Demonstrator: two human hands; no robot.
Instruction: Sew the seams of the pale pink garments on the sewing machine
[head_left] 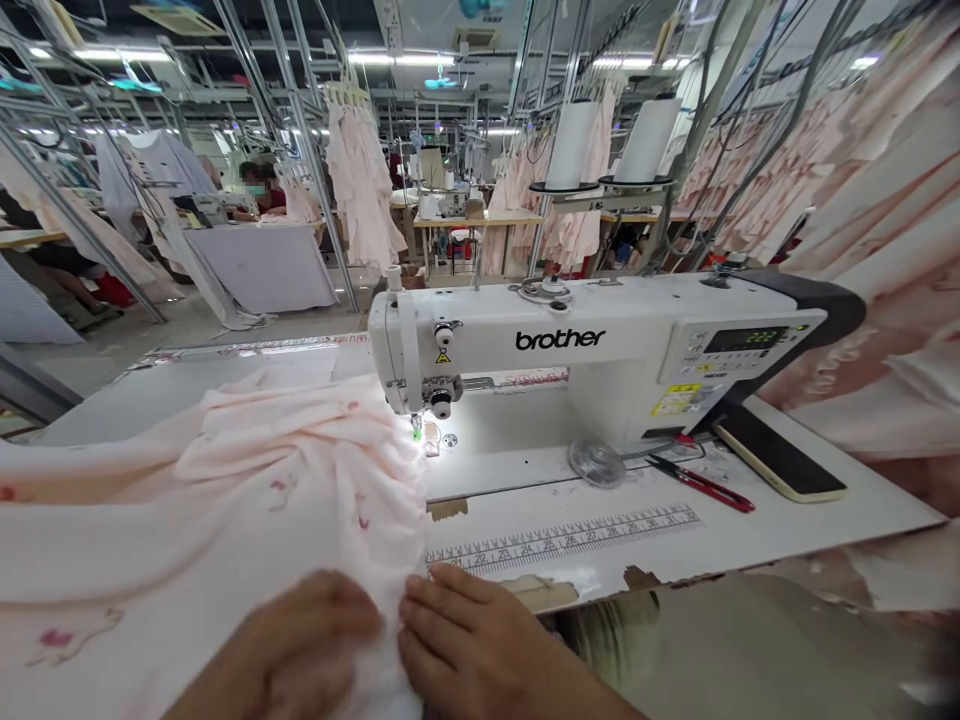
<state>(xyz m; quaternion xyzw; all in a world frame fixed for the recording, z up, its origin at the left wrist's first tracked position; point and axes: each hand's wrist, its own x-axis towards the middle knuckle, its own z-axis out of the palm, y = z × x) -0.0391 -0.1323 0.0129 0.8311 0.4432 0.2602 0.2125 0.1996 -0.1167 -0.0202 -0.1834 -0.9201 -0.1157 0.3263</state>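
Pale pink fabric with small darker pink flowers [225, 500] lies gathered in folds across the left of the sewing table. Its right edge runs up to the presser foot [415, 420] of a white Brother sewing machine [570, 350], under the needle. My left hand [300, 640] presses down on the fabric near the front table edge, fingers curled into the cloth. Right beside it, my right hand [480, 640] grips the same gathered edge from the right. Both hands sit close together, well in front of the needle, and the fabric hides the machine bed around the foot.
A ruler scale [562, 540] is stuck along the white table [525, 490]. Red-handled snips [701, 482], a phone [776, 455] and a clear disc [596, 463] lie to the right. Pink garments [862, 230] hang at right. A masked co-worker [259, 190] sits at a far table.
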